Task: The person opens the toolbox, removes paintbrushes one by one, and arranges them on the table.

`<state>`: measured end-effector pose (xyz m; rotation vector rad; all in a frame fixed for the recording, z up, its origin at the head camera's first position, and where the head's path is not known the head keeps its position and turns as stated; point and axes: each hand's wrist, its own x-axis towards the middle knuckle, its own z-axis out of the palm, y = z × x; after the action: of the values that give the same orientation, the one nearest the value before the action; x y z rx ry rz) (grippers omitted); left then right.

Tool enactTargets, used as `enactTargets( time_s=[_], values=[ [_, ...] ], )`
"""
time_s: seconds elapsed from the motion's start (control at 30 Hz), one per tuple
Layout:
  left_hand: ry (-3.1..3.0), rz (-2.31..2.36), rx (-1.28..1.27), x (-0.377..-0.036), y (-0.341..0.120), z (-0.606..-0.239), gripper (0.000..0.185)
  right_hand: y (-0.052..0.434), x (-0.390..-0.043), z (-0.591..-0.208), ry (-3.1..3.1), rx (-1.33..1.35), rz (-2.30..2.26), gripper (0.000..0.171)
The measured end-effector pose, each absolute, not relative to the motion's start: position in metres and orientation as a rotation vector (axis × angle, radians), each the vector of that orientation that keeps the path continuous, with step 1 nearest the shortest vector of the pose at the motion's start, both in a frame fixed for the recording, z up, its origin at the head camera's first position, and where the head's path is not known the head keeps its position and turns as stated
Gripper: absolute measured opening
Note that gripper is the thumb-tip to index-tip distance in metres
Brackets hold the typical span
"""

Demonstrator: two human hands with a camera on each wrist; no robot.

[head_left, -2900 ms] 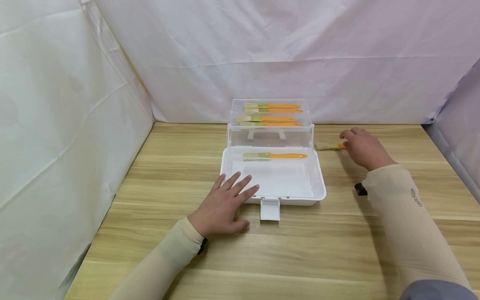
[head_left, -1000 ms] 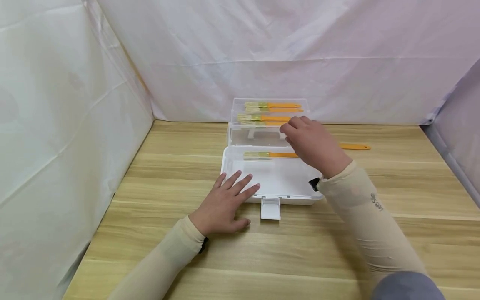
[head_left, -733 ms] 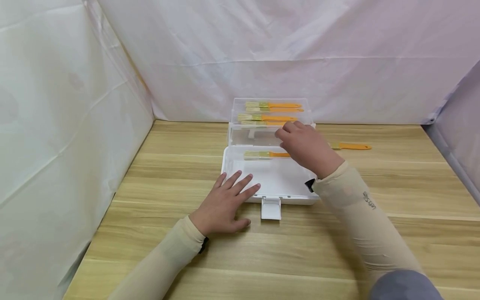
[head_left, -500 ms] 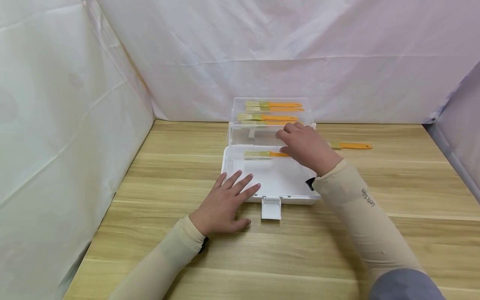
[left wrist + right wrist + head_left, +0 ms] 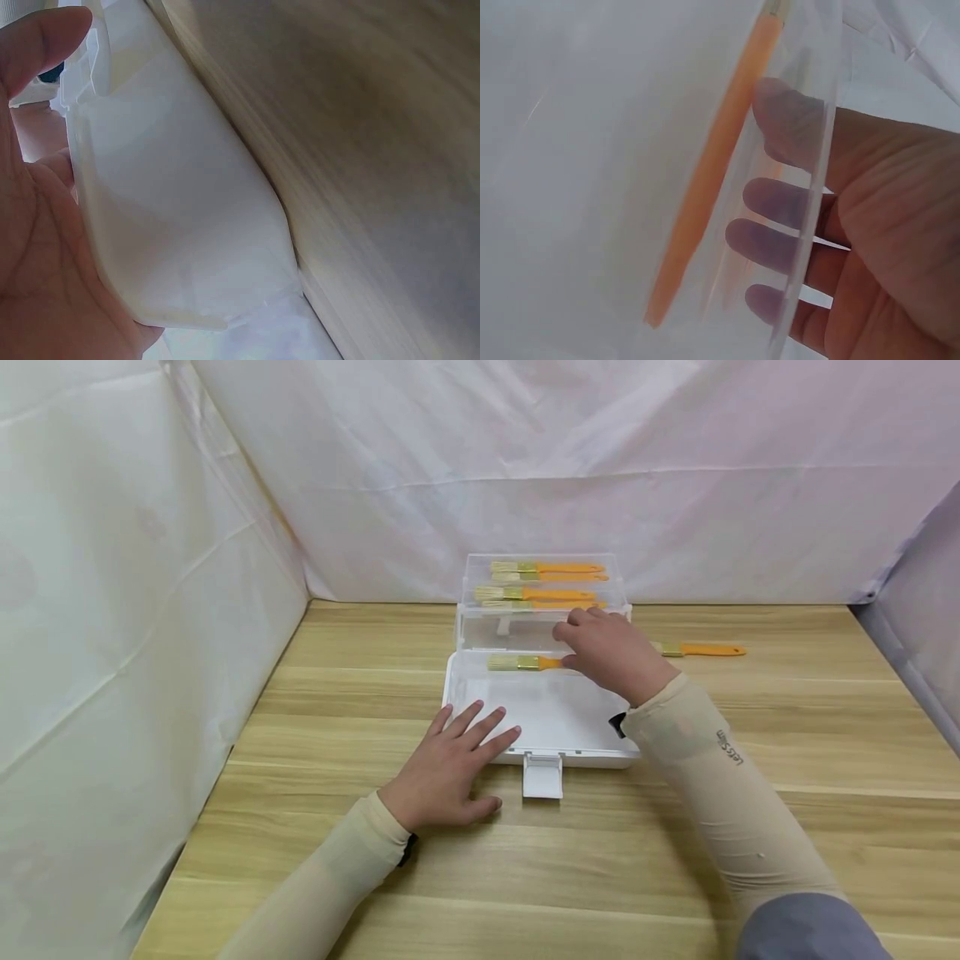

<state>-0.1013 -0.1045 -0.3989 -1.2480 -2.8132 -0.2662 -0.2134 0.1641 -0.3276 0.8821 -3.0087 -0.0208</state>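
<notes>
A white box (image 5: 555, 714) stands unfolded on the wooden table, its clear tiered trays (image 5: 480, 631) stepped up behind it. My right hand (image 5: 607, 647) reaches over the box's back right part. In the right wrist view its fingers (image 5: 780, 202) curl behind a clear tray wall (image 5: 817, 150), next to an orange brush handle (image 5: 712, 172). One orange-handled brush (image 5: 521, 662) lies at the back of the white bottom, its handle end hidden under that hand. My left hand (image 5: 450, 768) lies flat with fingers spread on the box's front left corner (image 5: 172, 217).
Another orange brush (image 5: 701, 650) lies on the table right of the box. The upper clear trays hold more brushes (image 5: 547, 568) (image 5: 536, 596). A white latch (image 5: 542, 777) sticks out at the box's front. White cloth walls enclose the left, back and right.
My right hand left the brush on the table and came left onto the box's trays. The brush in the white bottom has shifted slightly backward. My left hand has stayed put.
</notes>
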Motion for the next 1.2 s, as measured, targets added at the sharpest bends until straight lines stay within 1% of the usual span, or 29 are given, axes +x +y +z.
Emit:
enactTargets(
  time_s=[0.2,0.43,0.6,0.83,1.2],
  values=[
    [-2.813,-0.266,-1.249,-0.1018,-0.1047,-0.4002,0.085,0.1641,-0.2163,-0.33,-3.022,0.917,0.04,0.036],
    [-2.81,-0.278,-1.245,-0.1024,-0.1048,-0.402,0.085,0.1634,-0.2182,-0.3311,-2.984,1.015,0.064,0.02],
    [-2.813,-0.28,-1.245,-0.1024,-0.1048,-0.4019,0.085,0.1626,-0.2197,-0.3325,-2.989,1.027,0.061,0.012],
    [-2.817,-0.283,-1.25,-0.1017,-0.1046,-0.401,0.085,0.1656,-0.2175,-0.3355,-2.964,1.001,0.072,0.011],
    [-2.804,-0.283,-1.244,-0.1031,-0.1043,-0.403,0.085,0.1656,-0.2129,-0.3371,-2.88,0.958,-0.022,0.015]
  ],
)
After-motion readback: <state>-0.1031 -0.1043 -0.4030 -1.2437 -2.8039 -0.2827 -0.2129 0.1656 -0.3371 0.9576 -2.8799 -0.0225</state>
